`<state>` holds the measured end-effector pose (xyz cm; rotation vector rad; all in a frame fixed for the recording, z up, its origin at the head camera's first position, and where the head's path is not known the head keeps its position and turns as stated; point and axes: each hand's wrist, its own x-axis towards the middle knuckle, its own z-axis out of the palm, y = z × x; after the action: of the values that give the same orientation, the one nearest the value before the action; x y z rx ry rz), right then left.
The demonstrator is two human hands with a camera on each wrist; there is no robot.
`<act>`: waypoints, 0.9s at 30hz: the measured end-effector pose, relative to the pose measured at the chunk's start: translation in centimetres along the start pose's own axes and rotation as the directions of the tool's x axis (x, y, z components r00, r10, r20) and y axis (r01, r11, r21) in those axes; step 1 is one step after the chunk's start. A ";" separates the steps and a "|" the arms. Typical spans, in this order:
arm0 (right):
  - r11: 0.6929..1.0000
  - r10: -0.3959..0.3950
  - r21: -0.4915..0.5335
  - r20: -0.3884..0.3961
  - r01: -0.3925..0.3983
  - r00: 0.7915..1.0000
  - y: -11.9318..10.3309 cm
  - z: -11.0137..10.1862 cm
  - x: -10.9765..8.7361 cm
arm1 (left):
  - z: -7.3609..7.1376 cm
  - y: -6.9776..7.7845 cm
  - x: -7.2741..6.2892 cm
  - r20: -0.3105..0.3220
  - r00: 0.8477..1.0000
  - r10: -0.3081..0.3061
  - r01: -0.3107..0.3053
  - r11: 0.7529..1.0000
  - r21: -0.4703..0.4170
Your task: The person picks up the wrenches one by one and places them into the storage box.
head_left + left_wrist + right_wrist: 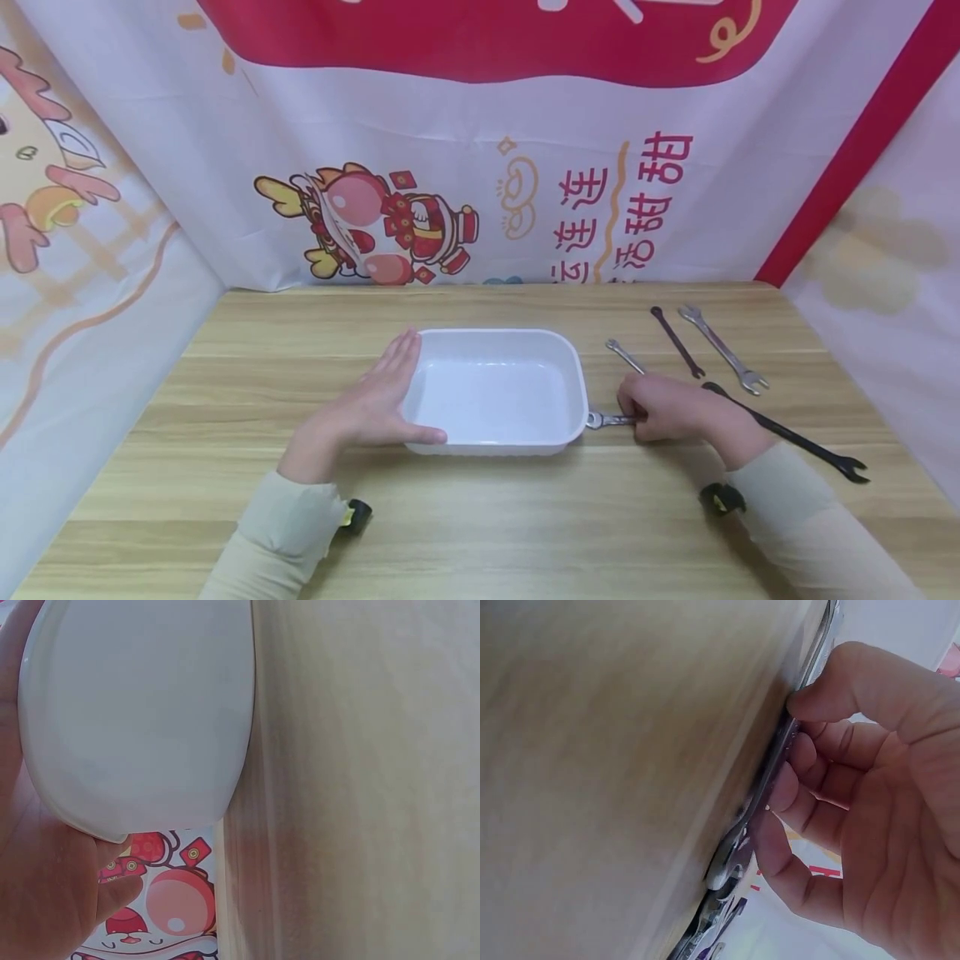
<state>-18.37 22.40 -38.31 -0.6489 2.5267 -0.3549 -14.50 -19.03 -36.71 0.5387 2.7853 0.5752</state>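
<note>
A white rectangular plastic bin (495, 442) sits on the wooden table, its visible inside bare. At its left end, my left hand (378, 404) rests against the rim (26, 727) with fingers extended toward the back and the thumb at the front edge. Just right of the bin, my right hand (667, 408) pinches a silver wrench (611, 420) between thumb and fingertips. One end of that wrench is close to the bin's right wall; the other shows as a metal head (726, 862) in the right wrist view.
Behind the right hand lies a small silver wrench (625, 355). Farther back right are a dark wrench (677, 342) and a larger silver wrench (722, 346). A long black wrench (795, 436) extends past the right wrist. A printed cloth (450, 117) hangs behind the table.
</note>
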 end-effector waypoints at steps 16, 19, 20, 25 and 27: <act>0.994 -0.086 0.072 -0.002 0.086 0.996 0.8 -0.4 -0.6 | -0.1 0.0 0.0 0.004 1.000 0.001 -0.001 1.000 0.001; 0.990 -0.114 0.078 -0.012 0.115 0.993 1.2 -0.4 -0.7 | -0.2 0.0 0.0 0.003 1.000 0.002 -0.002 1.000 -0.003; 0.989 -0.121 0.080 -0.015 0.121 0.993 1.2 -0.4 -0.7 | -0.2 0.0 0.0 0.002 1.000 0.003 -0.003 1.000 -0.004; 0.986 -0.116 0.116 -0.021 0.118 0.993 1.4 -0.5 -0.8 | -0.2 -0.1 -0.1 0.005 1.000 0.002 -0.002 1.000 -0.004; 0.985 -0.107 0.137 -0.021 0.109 0.994 1.5 -0.6 -0.9 | -0.2 -0.1 -0.1 0.004 1.000 0.001 -0.001 1.000 -0.003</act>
<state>-18.59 24.16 -38.01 -0.7325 2.4592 -0.5684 -14.47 -19.20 -36.59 0.5409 2.7800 0.5772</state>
